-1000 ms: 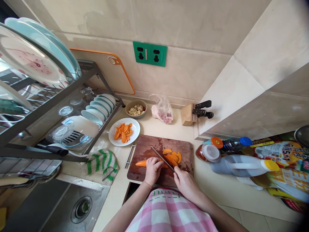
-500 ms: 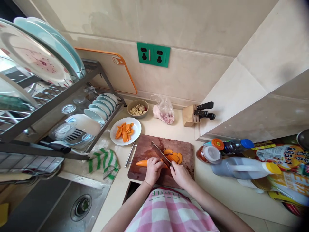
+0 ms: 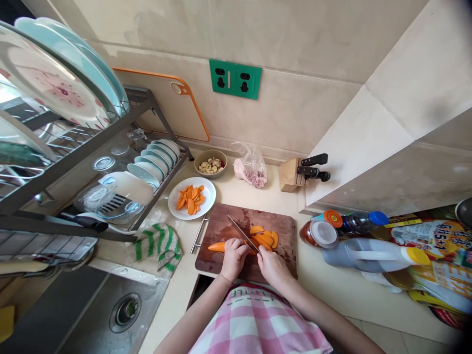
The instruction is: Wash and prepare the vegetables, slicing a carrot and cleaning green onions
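Note:
On the dark wooden cutting board, my left hand is closed over a carrot, whose narrow end points left. My right hand grips a kitchen knife by its handle, which the fingers hide. The blade lies slantwise beside my left fingertips, at the carrot's right part. Right of the blade, several carrot slices lie overlapping on the board. More cut carrot pieces sit on a white plate beyond the board's left corner.
Behind the board stand a bowl of garlic cloves, bagged meat and a knife block. A dish rack, striped cloth and sink are left. Jars and a large bottle crowd the right.
The knife and my right hand have shifted slightly left, and the blade now stands more edge-on. My left hand still holds the carrot in about the same spot.

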Demonstrator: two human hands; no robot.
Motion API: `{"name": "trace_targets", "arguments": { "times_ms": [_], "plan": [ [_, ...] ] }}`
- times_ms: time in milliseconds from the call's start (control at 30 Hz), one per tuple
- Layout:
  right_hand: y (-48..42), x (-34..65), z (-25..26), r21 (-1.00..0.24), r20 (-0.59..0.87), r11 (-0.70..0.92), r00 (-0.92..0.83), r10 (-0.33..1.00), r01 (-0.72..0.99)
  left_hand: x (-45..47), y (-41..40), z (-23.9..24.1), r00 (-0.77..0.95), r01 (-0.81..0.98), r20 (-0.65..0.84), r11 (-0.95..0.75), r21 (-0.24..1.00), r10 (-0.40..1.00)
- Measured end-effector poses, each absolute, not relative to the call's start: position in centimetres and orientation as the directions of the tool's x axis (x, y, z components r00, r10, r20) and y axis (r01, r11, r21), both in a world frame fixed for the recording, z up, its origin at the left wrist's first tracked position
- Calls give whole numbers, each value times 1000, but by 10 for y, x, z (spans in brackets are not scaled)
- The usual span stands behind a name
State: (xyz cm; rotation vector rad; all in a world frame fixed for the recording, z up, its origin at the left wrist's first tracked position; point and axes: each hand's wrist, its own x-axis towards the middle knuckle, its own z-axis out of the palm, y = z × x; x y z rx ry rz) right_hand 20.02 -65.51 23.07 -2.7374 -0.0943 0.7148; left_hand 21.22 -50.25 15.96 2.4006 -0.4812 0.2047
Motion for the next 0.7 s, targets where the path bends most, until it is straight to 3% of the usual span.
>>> {"name": "trace_targets", "arguments": {
  "times_ms": [700],
  "plan": [
    [-670,194,245,-353,-426,-935,886,183,24,212,-501,157,918,-395,286,-676,622,-275]
  ]
}}
